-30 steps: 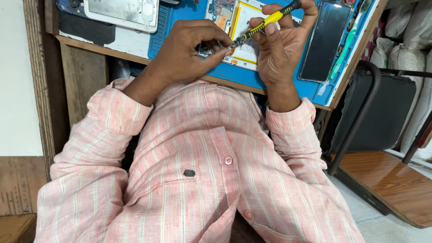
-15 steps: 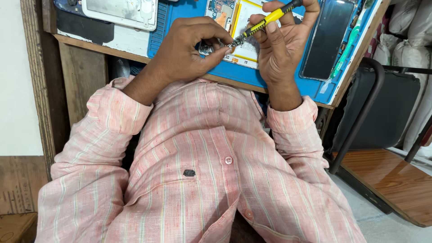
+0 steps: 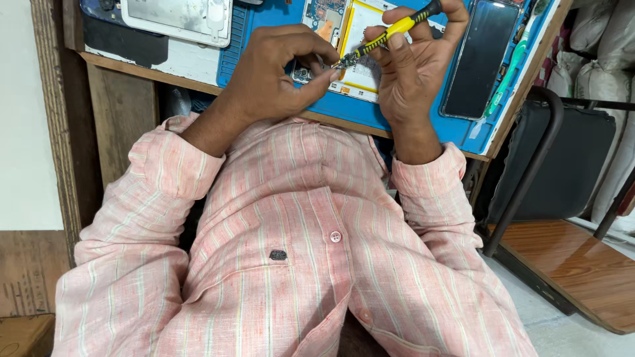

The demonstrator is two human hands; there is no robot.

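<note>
Yellow-black slim screwdriver (image 3: 390, 32), upper centre, is pinched in closed right hand (image 3: 413, 69); curled left hand (image 3: 274, 69) steadies a small metal part (image 3: 345, 61) at its tip.

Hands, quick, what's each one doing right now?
Left hand: closed, pinching a small metal part at the screwdriver's tip.
Right hand: closed on the yellow-and-black screwdriver.

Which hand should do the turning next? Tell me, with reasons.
Right. The right hand grips the yellow-and-black screwdriver, its tip at the small metal part that the left hand pinches over the blue mat; the left probably best steadies.
</note>
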